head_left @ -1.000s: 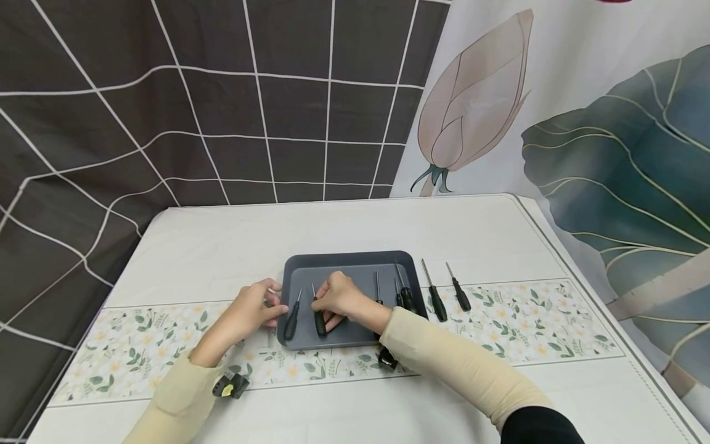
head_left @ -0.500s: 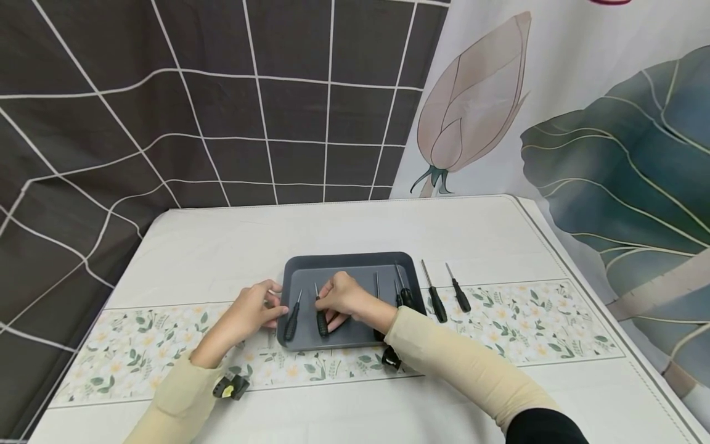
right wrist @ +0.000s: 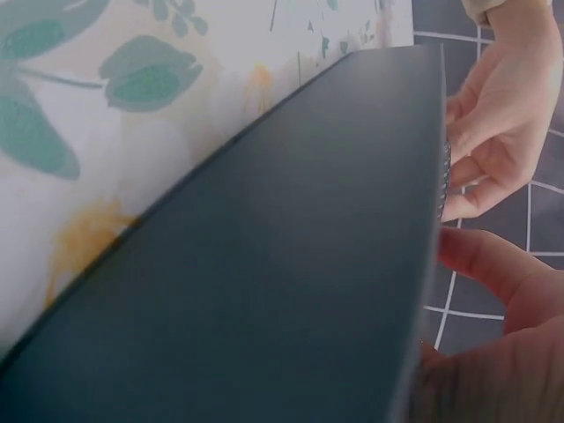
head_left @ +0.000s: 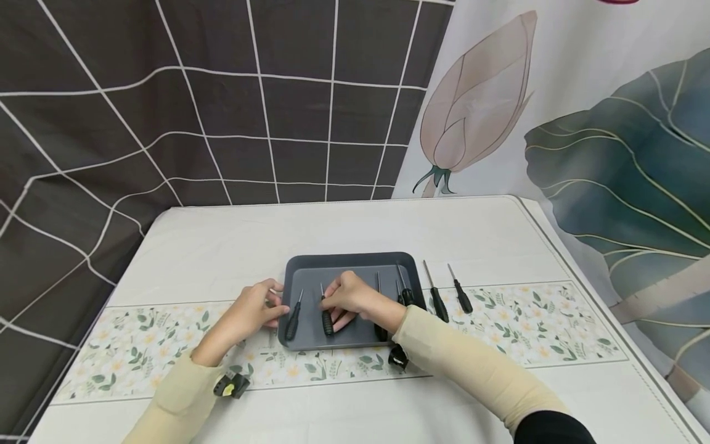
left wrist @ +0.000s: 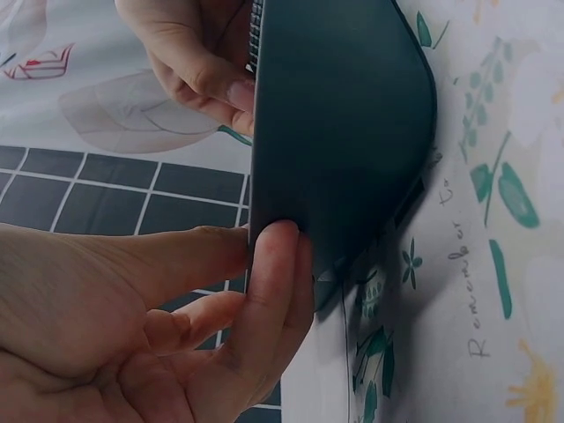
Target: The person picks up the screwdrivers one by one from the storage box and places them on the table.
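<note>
A dark grey tray [head_left: 355,338] lies on the table with several black-handled screwdrivers in it. My left hand [head_left: 254,311] pinches its left rim, with thumb and fingers on either side of the wall, as the left wrist view shows. Inside the tray, my right hand [head_left: 352,293] pinches a small screwdriver [head_left: 327,322] near the top of its handle, shaft pointing away from me. Another screwdriver [head_left: 292,324] lies tilted just left of it, by my left thumb. Both wrist views mostly show the tray's outer wall [right wrist: 308,220], which hides much of the right fingers.
Toward the tray's right side lie more screwdrivers, one [head_left: 380,333] partly under my right wrist and another [head_left: 407,295] near the right wall. Two screwdrivers, a larger one [head_left: 440,305] and a smaller one [head_left: 463,300], rest on the floral tablecloth [head_left: 532,327] right of the tray.
My right hand has shifted slightly to the right with the small screwdriver, widening the gap from the leftmost screwdriver. My left hand has stayed on the tray's rim.
</note>
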Demonstrator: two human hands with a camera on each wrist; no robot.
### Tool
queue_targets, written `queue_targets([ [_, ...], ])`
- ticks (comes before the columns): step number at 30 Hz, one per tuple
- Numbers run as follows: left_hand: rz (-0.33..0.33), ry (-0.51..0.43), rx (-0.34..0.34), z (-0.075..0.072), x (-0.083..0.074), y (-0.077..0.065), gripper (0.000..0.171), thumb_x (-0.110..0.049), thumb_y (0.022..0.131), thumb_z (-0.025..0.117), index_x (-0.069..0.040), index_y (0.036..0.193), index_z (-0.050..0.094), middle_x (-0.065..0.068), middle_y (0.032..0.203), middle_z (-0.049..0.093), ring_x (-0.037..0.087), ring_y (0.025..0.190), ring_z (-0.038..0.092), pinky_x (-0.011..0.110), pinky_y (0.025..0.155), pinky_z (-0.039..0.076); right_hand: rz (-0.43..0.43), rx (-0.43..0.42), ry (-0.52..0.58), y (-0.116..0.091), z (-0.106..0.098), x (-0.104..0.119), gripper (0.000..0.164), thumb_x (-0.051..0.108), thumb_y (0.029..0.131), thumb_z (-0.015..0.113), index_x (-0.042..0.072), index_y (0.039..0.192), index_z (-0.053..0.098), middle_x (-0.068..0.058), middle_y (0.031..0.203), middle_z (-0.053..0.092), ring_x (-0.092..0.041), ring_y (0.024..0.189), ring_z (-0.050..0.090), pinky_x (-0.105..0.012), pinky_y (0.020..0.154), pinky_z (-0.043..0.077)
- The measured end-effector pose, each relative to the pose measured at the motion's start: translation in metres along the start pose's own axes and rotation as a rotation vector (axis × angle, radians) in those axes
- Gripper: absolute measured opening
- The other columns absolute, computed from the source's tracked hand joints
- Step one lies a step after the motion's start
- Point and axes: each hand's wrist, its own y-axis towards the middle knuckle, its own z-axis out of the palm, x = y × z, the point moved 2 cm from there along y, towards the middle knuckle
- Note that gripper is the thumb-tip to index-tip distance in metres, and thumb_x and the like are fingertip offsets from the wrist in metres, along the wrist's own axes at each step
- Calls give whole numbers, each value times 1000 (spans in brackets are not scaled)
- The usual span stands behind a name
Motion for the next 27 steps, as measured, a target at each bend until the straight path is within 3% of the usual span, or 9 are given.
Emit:
queue_targets([
  [27,2,-20,-6,1,0,-1,41,4,88,72,17,122,52,14,89,67,20,64,69,24,56,61,-16,23,32,-12,-26,-9,14,-4,89,68,-5,97,57,-11,65,61,-18,52,61,-38,54,63],
])
